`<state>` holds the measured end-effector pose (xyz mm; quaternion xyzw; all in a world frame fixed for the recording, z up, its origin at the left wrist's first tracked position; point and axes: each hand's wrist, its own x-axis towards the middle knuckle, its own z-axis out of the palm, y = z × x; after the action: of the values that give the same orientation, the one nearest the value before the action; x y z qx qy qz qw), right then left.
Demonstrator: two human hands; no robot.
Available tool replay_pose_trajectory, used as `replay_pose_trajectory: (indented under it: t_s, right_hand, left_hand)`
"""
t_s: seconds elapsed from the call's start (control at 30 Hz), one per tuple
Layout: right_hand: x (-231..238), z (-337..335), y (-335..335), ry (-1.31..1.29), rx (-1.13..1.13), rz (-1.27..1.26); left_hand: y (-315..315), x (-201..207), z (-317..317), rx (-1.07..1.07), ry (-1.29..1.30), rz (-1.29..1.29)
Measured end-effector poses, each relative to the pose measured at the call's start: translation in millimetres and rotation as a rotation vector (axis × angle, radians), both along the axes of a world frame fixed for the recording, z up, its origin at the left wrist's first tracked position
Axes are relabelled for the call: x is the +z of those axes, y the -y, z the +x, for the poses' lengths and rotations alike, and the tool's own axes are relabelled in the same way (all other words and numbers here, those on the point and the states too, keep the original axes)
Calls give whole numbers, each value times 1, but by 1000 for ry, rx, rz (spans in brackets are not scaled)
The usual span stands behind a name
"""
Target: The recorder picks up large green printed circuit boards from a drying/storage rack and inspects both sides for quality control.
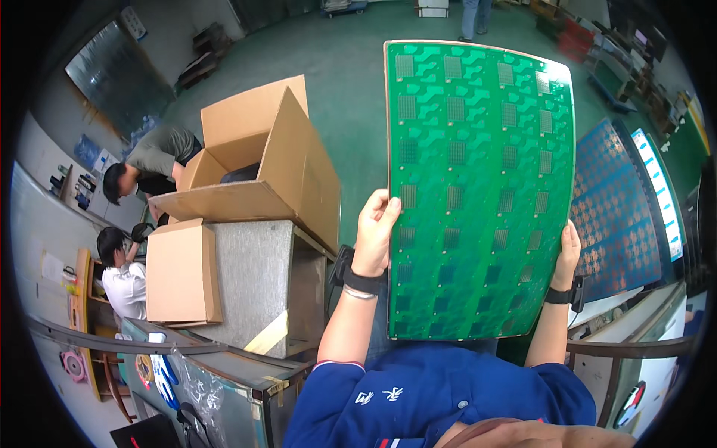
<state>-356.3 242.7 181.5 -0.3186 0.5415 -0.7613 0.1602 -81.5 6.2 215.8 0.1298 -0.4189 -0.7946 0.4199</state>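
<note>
A large green printed circuit board panel [478, 187] is held up in front of me, tilted upright, its face covered with rows of square grid pads. My left hand [375, 228] grips its left edge, thumb on the face and fingers behind. On the opposite edge, lower down, my right hand [567, 254] is closed round the panel, its fingers partly hidden. Dark bands circle both wrists. Just beyond my right hand lies a blue panel [616, 216] with copper-coloured patterns.
To the left, an open cardboard box [299, 168] and a smaller carton [179, 272] stand by a grey metal-topped bench [254, 261]. Two people [160, 149] work past them. A white strip with blue marks [657, 194] borders the blue panel. Someone's legs [475, 16] show at the back.
</note>
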Motion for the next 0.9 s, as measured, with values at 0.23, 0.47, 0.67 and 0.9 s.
replay_pose_trajectory:
  t_s: [0.23,0.47,0.67,0.9]
  right_hand:
    - [12,15,-1,94,72,-25]
    - [21,18,-1,71,68,-43]
    - [14,4,11,-56,24,-103]
    - [-32,-96,37,-338,465,-476]
  left_hand:
    - [2,-15,5,95,28,-53]
    - [-1,-8,3,136,-35,-34]
    - [4,-18,5,204,-28,-254]
    - [31,-43,2,216,-143,-648]
